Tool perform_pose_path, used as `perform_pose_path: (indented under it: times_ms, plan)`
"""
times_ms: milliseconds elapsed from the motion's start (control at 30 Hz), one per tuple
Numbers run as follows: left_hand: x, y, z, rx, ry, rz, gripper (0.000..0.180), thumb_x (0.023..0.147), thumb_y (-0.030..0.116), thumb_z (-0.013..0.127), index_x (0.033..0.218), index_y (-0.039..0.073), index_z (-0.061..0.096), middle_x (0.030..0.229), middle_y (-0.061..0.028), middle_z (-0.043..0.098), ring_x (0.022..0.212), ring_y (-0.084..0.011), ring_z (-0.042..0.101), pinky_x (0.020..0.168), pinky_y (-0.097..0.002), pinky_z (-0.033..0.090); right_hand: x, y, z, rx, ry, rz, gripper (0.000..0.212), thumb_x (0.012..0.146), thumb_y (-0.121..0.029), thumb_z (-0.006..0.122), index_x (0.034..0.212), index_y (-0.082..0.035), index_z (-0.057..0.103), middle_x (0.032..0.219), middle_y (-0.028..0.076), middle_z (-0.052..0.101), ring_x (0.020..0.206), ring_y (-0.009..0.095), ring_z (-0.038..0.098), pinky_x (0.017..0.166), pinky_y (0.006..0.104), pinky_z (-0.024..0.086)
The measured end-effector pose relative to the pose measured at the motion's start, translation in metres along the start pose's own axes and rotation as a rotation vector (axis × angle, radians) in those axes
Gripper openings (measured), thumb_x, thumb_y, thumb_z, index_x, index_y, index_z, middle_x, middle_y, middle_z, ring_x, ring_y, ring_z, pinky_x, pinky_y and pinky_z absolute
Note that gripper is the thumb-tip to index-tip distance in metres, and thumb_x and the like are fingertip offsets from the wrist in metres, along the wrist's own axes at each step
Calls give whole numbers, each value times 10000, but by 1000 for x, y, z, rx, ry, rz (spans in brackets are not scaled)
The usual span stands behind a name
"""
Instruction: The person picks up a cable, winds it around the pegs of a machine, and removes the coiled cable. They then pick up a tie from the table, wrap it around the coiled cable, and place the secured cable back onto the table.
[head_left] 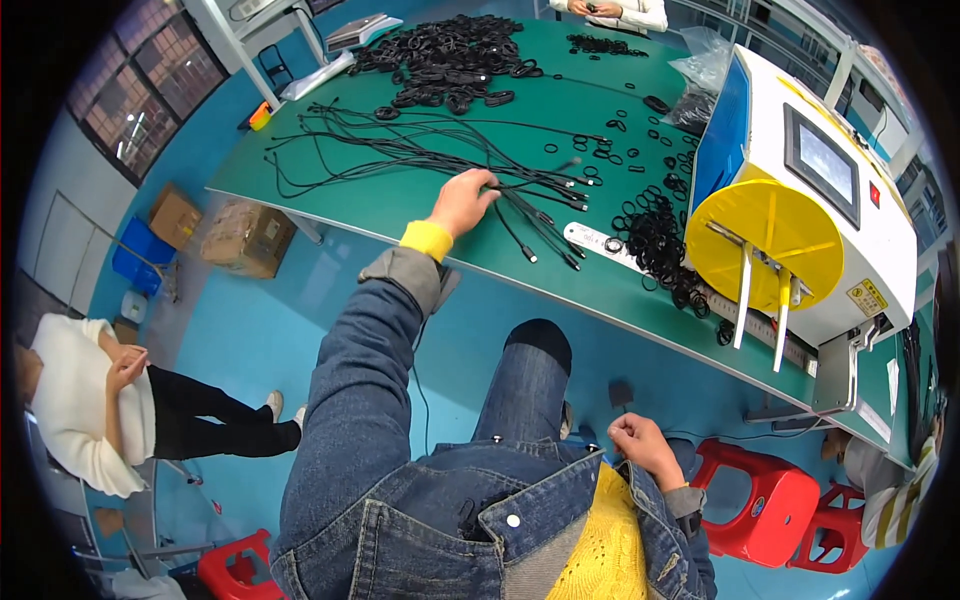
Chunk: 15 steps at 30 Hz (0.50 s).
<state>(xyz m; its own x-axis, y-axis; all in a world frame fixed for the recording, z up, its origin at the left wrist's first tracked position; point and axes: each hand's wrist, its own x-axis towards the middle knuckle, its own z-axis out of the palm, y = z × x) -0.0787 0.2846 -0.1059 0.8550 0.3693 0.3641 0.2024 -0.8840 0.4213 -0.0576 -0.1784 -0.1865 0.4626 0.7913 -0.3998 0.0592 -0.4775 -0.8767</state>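
My left hand point(463, 203) reaches over the near edge of the green table, fingers and thumb pinched together at a black cable. Under and beside it lies a loose bundle of long black cables point(400, 155), with small plug ends point(530, 254) pointing right and toward me. My right hand point(645, 445) is held low by my jacket, away from the table. Its fingers are curled closed, and whatever may be in them is hidden. To the right of the cables lies a heap of small black rings point(655, 240).
A white machine point(810, 170) with a yellow disc point(765, 240) and two prongs stands at right. Coiled black cables point(450, 60) pile up at the back. Red stools point(760, 505) stand at lower right. One person point(90, 400) is at left; another's hands point(600, 10) are across the table.
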Motion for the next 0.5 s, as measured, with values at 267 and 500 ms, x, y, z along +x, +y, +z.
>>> perform_pose_path:
  times_ms: [267, 500]
  plan:
    - [34, -71, -4, 248, 207, -37, 83, 782, 139, 562, 777, 70, 608, 784, -110, 603, 783, -314, 596, 739, -407, 479, -10, 3, 3, 28, 61, 112, 168, 816, -154, 571, 806, 14, 570, 647, 29, 567, 582, 81, 521, 537, 227, 415]
    - [57, -89, -18, 617, 27, 9, 97, 788, 129, 510, 797, 91, 600, 781, -106, 610, 739, -301, 605, 685, -432, 473, -11, -3, 0, 64, 115, 177, 158, 816, -151, 568, 805, 7, 569, 641, 32, 568, 574, 75, 522, 520, 226, 417]
